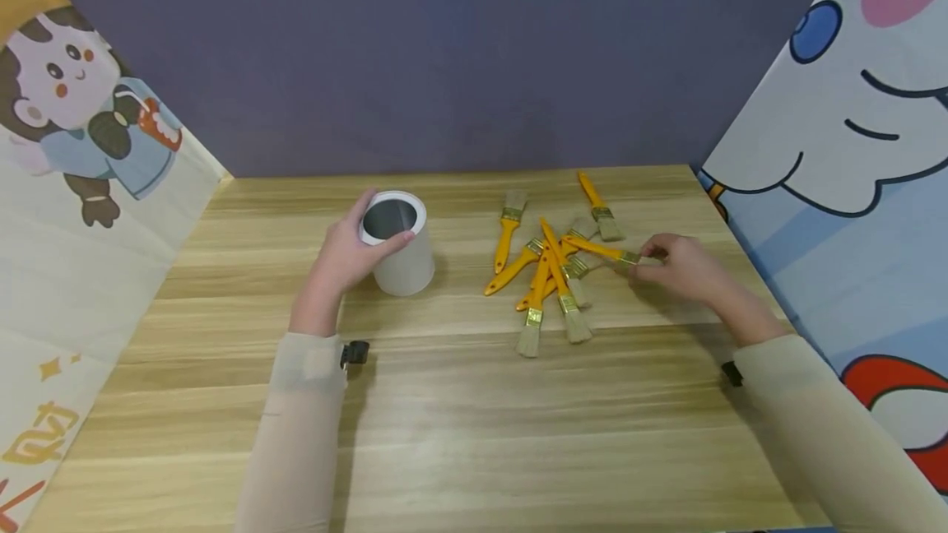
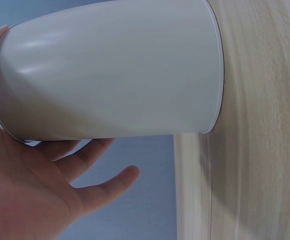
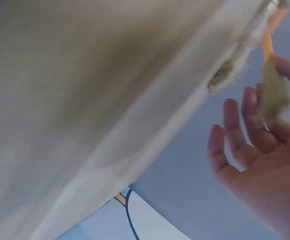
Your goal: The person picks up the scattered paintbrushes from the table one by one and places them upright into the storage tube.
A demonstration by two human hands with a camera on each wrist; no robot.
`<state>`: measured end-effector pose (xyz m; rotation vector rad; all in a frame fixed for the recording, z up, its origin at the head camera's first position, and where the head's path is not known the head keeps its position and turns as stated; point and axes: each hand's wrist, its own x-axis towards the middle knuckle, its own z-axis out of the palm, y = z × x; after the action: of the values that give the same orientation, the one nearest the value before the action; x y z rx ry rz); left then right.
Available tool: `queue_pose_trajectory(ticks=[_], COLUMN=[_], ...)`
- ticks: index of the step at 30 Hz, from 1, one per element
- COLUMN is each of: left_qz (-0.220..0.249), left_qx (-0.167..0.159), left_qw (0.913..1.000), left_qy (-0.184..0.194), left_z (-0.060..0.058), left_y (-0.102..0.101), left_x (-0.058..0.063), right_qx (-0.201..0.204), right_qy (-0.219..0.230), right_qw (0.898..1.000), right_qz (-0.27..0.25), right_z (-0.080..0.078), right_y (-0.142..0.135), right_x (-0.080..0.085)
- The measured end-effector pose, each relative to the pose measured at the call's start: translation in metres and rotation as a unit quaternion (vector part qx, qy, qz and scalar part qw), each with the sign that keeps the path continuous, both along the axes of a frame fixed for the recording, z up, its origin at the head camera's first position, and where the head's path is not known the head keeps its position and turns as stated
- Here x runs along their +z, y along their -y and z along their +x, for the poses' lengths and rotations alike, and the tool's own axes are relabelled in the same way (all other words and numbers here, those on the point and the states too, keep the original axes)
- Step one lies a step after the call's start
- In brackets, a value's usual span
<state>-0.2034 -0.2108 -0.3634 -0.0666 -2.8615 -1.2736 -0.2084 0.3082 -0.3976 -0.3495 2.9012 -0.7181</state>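
My left hand [image 1: 344, 257] holds a white cylindrical canister [image 1: 406, 266] by its upper rim, the thumb lying over the near edge. In the left wrist view the canister [image 2: 114, 70] stands upright on the wood, and some fingers of that hand [image 2: 34, 185] reach out past its side. At the right, my right hand [image 1: 677, 266] pinches a paintbrush [image 1: 596, 248] at its bristle end, the yellow handle pointing left over the pile. The right wrist view has those bristles [image 3: 274, 95] between thumb and fingers. Several yellow-handled paintbrushes [image 1: 548, 270] lie crossed beside it.
One paintbrush [image 1: 509, 229] lies left of the pile, and another [image 1: 600, 208] lies behind it. The wooden table [image 1: 474, 434] meets a dark wall [image 1: 459, 64] at the back. Cartoon-printed panels [image 1: 852, 138] stand at both sides.
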Motion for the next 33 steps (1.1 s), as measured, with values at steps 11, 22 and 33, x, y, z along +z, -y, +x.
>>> queue_pose_trajectory(ticks=[11,22,33], left_qz=[0.002,0.007,-0.01], left_qx=[0.0,0.006,0.005], left_qw=[1.0,1.0,0.9999], left_qy=[-0.001,0.001,0.012], left_z=[0.0,0.003,0.003], left_y=[-0.001,0.001,-0.001], left_x=[0.0,0.0,0.001], right_qx=[-0.053,-0.003,0.115], right_qy=[-0.075,-0.069,-0.07], right_qw=[0.989,0.971,0.938], right_qz=[-0.114,-0.229,-0.319], right_z=[-0.009,-0.029,-0.057], right_y=[0.013,0.074,0.174], right_x=[0.03,0.076,0.134])
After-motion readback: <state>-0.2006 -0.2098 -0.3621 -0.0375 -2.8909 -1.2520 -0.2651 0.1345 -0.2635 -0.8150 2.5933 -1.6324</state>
